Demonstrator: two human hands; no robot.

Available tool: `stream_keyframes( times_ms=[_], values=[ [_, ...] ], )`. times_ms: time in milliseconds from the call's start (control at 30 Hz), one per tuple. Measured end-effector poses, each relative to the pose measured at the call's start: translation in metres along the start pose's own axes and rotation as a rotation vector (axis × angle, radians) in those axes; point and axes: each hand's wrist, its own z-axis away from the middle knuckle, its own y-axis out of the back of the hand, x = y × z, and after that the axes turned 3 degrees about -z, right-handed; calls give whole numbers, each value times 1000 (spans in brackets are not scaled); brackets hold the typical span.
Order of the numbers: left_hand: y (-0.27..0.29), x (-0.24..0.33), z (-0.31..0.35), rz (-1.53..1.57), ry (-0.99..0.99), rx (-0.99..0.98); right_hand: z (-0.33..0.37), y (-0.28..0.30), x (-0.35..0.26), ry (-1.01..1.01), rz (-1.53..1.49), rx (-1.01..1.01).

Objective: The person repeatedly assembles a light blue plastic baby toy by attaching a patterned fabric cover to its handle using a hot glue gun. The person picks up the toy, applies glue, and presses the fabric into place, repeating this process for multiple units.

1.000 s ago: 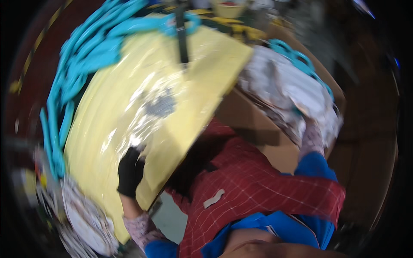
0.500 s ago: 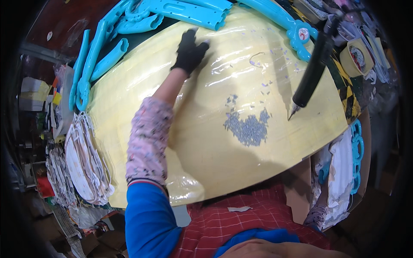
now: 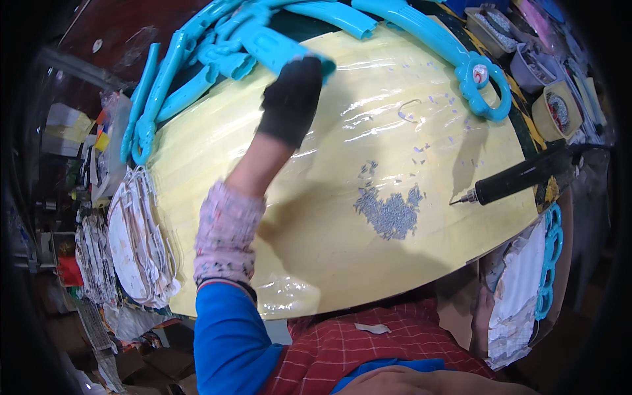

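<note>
My left hand (image 3: 293, 102), in a black glove, is closed on the end of a turquoise hollow plastic part (image 3: 273, 49) at the far edge of the table. Both hand and part are smeared by motion, and the fingers are partly hidden. Several similar turquoise tubes (image 3: 332, 16) lie about it. A turquoise part with a ring-shaped end (image 3: 484, 85) rests at the far right. Many small grey screws (image 3: 392, 214) lie in a loose pile on the pale yellow tabletop (image 3: 316, 250). My right hand does not show.
A black power screwdriver (image 3: 520, 181) hangs tilted over the table's right side, its bit pointing left. Tubs of small parts (image 3: 556, 112) stand at the far right. A cardboard box (image 3: 559, 263) at the near right holds white sheets and turquoise parts. White stacked pieces (image 3: 135, 237) stand left.
My left hand has moved onto the turquoise part and closed on it; the part has shifted. The screwdriver has swung from steep to nearly level. The whole view has shifted slightly.
</note>
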Motion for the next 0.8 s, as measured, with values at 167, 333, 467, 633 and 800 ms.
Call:
stream_keyframes(
  times_ms=[167,333,467,633,800],
  values=[
    [166,63,77,-98,-93,-248,15,-91,-232,321,-512,-654],
    [261,166,136,287,-135,-438,-7,-238,-339,-126,-786,-886],
    [301,184,153,608,-52,-455,-27,-267,-347,-210,-819,-949],
    [308,59,276,-37,770,-451,-58,-225,-312,58,-760,-1000],
    [353,-102,421,-813,1016,-494,-78,-178,-272,190,-750,-1090]
  ],
)
